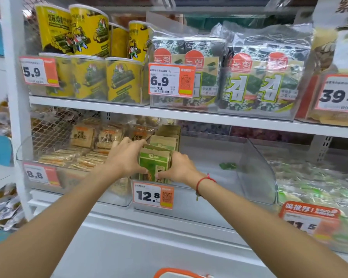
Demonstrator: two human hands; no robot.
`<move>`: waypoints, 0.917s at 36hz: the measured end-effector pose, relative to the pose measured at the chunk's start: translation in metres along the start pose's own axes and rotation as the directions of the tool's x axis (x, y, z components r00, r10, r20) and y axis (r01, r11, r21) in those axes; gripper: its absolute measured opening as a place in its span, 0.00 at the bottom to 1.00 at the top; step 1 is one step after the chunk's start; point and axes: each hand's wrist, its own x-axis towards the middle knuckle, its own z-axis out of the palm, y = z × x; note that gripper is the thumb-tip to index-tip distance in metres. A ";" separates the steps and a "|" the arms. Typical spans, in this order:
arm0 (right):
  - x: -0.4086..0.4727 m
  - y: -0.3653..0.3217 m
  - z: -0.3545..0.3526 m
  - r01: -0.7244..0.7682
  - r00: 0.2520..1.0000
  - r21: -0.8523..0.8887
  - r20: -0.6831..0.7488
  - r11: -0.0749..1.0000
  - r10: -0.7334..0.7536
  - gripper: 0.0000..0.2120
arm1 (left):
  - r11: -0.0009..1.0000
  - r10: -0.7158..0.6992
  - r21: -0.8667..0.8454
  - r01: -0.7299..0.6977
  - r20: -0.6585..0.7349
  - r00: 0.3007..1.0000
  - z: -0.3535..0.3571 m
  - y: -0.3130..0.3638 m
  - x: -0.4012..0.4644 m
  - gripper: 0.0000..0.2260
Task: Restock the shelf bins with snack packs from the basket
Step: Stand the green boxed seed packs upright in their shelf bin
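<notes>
Left hand [127, 157] and right hand [178, 167] pinch the front green pack [154, 164] from both sides at the bin's [255, 157] left end; best seat it upright, flush against the row behind.

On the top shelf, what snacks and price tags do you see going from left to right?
5.9 price tag → yellow snack tubs → 6.9 price tag → seaweed packs → 39.8 price tag.
</notes>
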 end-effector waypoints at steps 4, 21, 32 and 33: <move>0.008 -0.001 -0.003 -0.085 0.996 0.165 0.039 0.983 0.080 0.34 | 0.993 0.057 0.113 -0.044 -0.108 0.993 0.002 0.005 0.004 0.38; 0.003 0.000 -0.012 -0.183 0.979 0.355 0.152 0.917 0.136 0.27 | 0.956 0.141 0.270 -0.117 -0.072 0.987 0.003 0.013 0.012 0.38; 0.003 0.004 -0.008 -0.157 0.987 0.398 0.036 0.904 0.155 0.23 | 0.972 0.112 0.213 -0.095 -0.071 0.991 -0.003 0.010 0.012 0.34; 0.003 0.003 -0.008 -0.162 0.986 0.403 0.030 0.901 0.163 0.23 | 0.973 0.109 0.213 -0.092 -0.069 0.992 -0.003 0.010 0.012 0.34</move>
